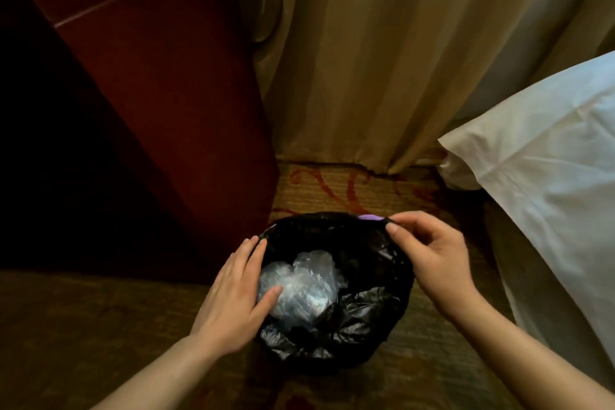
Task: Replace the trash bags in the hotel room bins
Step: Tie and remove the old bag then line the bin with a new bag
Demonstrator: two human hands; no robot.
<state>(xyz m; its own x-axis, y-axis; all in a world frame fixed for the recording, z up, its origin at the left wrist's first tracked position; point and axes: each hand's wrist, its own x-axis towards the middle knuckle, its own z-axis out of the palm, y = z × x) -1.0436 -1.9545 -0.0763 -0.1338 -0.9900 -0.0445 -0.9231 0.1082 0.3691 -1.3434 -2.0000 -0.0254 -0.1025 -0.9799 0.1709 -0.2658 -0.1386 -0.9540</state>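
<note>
Beige curtain [382,60] behind, dark cabinet [149,93] left, white bedding [549,160] right. Black trash bag [372,276] open on carpet [332,190] between them, crumpled clear plastic [299,286] inside. Left grip [233,299] flat, fingers straight on near-left rim. Right grip [432,260] pinching far rim beside purple tab [370,217].

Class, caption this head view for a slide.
Right hand pinches the rim of the black trash bag; left hand touches the opposite edge, with crumpled clear plastic inside.

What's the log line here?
left hand: touches black trash bag rim | right hand: pinches bag edge | inside: crumpled clear plastic
</note>
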